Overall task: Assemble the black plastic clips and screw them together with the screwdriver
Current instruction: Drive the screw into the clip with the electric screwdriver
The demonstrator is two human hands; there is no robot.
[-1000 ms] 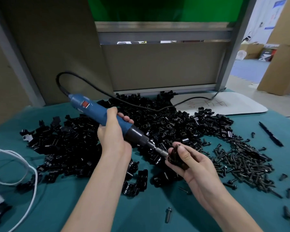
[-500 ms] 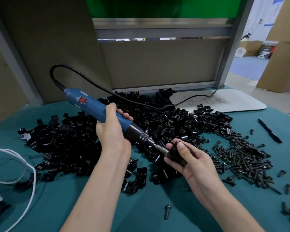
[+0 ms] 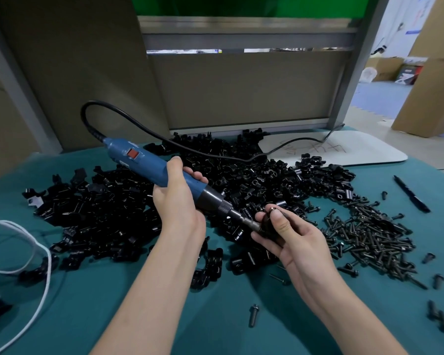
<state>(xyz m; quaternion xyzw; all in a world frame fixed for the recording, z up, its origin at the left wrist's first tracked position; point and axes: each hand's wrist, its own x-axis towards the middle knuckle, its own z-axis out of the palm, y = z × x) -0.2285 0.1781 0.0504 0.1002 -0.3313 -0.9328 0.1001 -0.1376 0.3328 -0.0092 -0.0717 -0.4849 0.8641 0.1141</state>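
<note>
Teal cloth point(image 3: 215, 324) before clip pile point(image 3: 100, 221): left hand point(image 3: 176, 201) grips screwdriver point(image 3: 149, 166), right hand point(image 3: 290, 239) clip point(image 3: 268, 226).

No readable text anywhere. Dark handwritten strokes scrawl across the flat white rounded board point(image 3: 374, 156), well beyond the fingers point(image 3: 267, 243) of the right hand point(image 3: 300, 242), and I can't make them out. Pale wall poster point(image 3: 418, 16) farther right: print too small.

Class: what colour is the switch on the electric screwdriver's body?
Red, on the blue electric screwdriver; the head view shows it.
</note>
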